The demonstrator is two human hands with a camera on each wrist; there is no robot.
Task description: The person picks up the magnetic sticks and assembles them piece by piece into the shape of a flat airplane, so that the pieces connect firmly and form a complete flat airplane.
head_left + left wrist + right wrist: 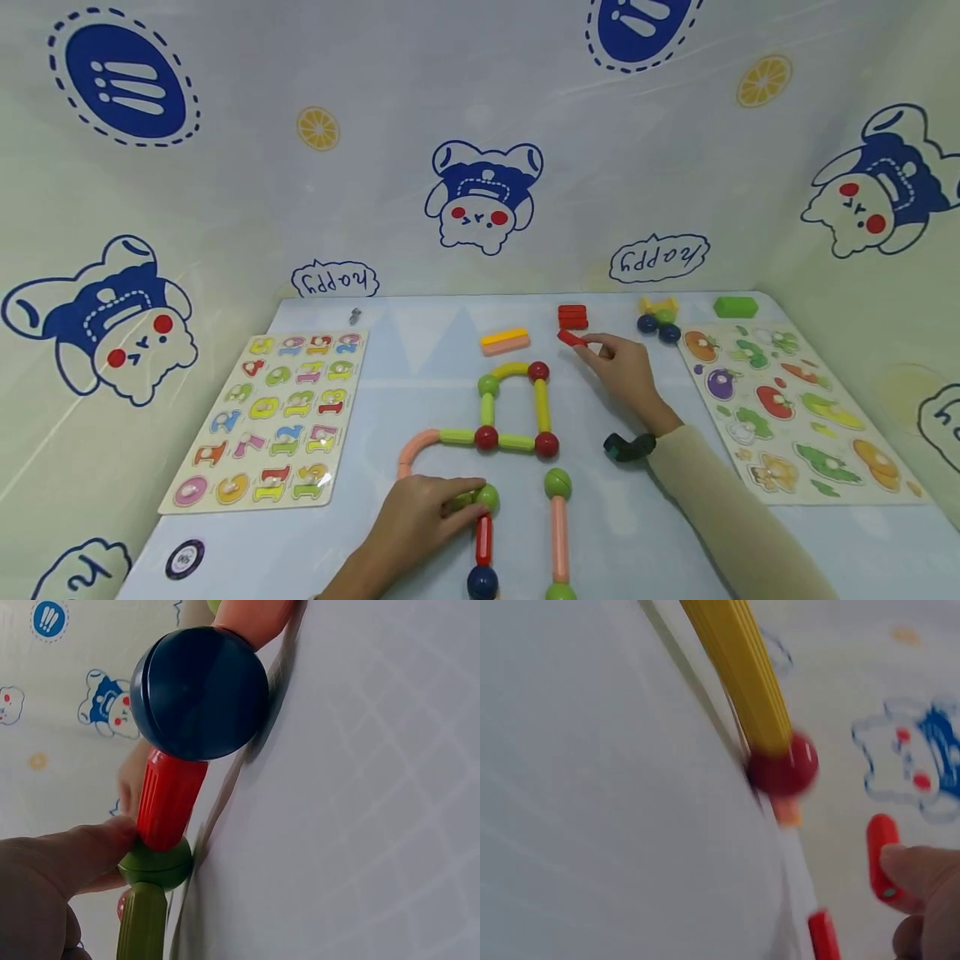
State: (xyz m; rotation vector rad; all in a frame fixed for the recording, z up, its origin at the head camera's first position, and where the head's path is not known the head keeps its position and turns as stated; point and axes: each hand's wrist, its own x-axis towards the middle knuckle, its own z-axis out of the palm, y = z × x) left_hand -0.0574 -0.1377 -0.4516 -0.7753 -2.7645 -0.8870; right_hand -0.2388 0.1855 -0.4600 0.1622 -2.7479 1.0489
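My left hand [420, 517] pinches a green ball [487, 498] low in the head view. From that ball a short red rod [483, 540] runs to a dark blue ball [199, 694], large in the left wrist view. My right hand [621, 371] pinches another short red rod [572, 337] by one end, just in front of several stacked red rods [573, 317]. Between the hands lies a joined frame of yellow-green rods [517, 442], red balls [547, 445] and a curved pink rod [416, 450]. Blurred in the right wrist view are a yellow rod [742, 667] and a red ball [787, 766].
A number puzzle board [247, 487] lies left, a fruit and vegetable board [840, 497] right. Yellow and pink rods [505, 342] lie behind the frame. A dark curved piece [628, 447] sits by my right wrist. At the back right are blue balls [669, 333] and a green block [736, 307].
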